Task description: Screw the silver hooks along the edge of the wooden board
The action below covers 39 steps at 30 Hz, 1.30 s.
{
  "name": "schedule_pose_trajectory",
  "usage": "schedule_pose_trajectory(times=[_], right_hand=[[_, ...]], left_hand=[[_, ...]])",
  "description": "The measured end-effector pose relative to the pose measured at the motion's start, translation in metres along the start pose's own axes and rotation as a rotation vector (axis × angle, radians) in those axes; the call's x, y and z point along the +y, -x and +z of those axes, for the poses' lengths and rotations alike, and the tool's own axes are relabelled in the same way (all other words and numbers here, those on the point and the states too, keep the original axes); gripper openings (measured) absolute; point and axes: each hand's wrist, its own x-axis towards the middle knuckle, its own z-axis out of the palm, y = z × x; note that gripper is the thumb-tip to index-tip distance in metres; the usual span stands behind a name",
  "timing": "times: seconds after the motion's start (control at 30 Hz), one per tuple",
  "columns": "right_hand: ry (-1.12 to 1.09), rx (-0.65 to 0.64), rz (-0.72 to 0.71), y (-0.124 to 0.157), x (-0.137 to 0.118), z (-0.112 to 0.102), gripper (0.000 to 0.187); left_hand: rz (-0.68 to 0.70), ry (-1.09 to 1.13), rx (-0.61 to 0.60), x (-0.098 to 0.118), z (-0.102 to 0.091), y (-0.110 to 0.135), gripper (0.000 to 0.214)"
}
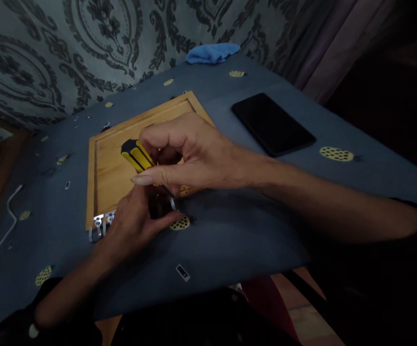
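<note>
A yellow-and-black screwdriver (139, 156) is gripped in my right hand (190, 156), its handle leaning up to the left. Its shaft points down toward the near edge of a framed wooden panel (111, 163); the tip is hidden. My left hand (136, 211) is bent around that edge below the screwdriver, thumb and fingers closing on a silver metal hook (173, 203). Exactly how the fingers meet it is partly covered by my right hand. Further left along the same edge, more metal hooks (100, 225) sit on small plates.
A black phone (273, 124) lies right of the panel on the blue-grey tablecloth (237, 230). A blue cloth (213, 53) rests at the back by the patterned curtain (100, 38). At the left lie a white cable (11, 211) and several tiny pieces (77, 119). A wooden shelf (10, 158) borders the table.
</note>
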Motion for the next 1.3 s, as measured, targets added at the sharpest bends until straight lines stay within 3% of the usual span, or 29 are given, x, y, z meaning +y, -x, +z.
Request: schedule_pose_trajectory(times=[0.3,0.43,0.5,0.63,0.8,1.1,1.3], right_hand=[[0.135,0.159,-0.074,0.000,-0.001,0.010,0.042],[0.153,0.359,-0.088,0.004,-0.007,0.007,0.028],[0.177,0.418,-0.060,0.004,-0.006,0.005,0.031],[0.236,0.371,-0.051,0.004,0.003,0.006,0.041],[0.306,0.324,-0.019,0.006,0.013,0.011,0.036],[0.416,0.280,-0.088,0.007,0.012,0.012,0.032],[0.437,0.298,-0.075,0.012,0.013,0.016,0.028]], left_hand=[[-0.046,0.040,-0.019,0.003,-0.001,-0.001,0.043],[-0.109,0.141,-0.075,0.005,-0.002,-0.003,0.061],[-0.125,0.167,-0.092,0.005,-0.002,-0.003,0.071],[-0.124,0.168,-0.102,0.004,-0.002,-0.002,0.071],[-0.109,0.171,-0.112,0.003,-0.003,-0.001,0.069],[-0.099,0.175,-0.129,0.004,-0.003,-0.002,0.064],[-0.106,0.158,-0.203,0.008,-0.009,-0.004,0.059]])
